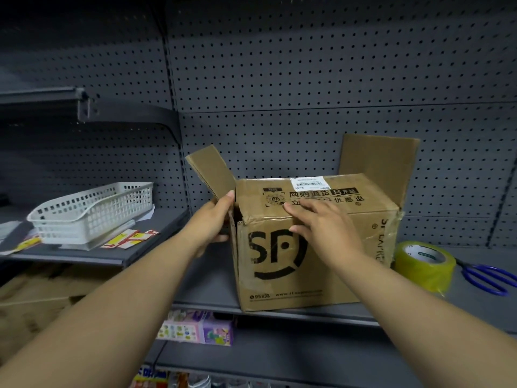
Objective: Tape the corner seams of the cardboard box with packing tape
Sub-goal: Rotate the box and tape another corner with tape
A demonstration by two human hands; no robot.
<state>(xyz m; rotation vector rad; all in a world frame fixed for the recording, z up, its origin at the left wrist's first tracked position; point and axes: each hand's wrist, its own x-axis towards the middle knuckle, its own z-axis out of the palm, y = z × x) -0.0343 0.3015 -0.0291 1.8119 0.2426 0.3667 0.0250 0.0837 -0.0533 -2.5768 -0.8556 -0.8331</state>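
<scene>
A brown cardboard box [347, 247] with black printing stands on a grey shelf [212, 278]. Its left flap [209, 172] and right flap [375, 158] stick up, while a top flap with a white label lies folded down. My left hand [212, 222] grips the box's upper left corner beside the left flap. My right hand [321, 228] lies flat with spread fingers on the top front edge, pressing the folded flap. A roll of yellowish packing tape [425, 264] sits on the shelf just right of the box.
Blue-handled scissors [486, 278] lie right of the tape. A white plastic basket [92, 211] and red-yellow price tags [128, 239] sit on the left shelf. Grey pegboard [279, 79] backs the shelves. Colourful packages [195, 329] lie on the shelf below.
</scene>
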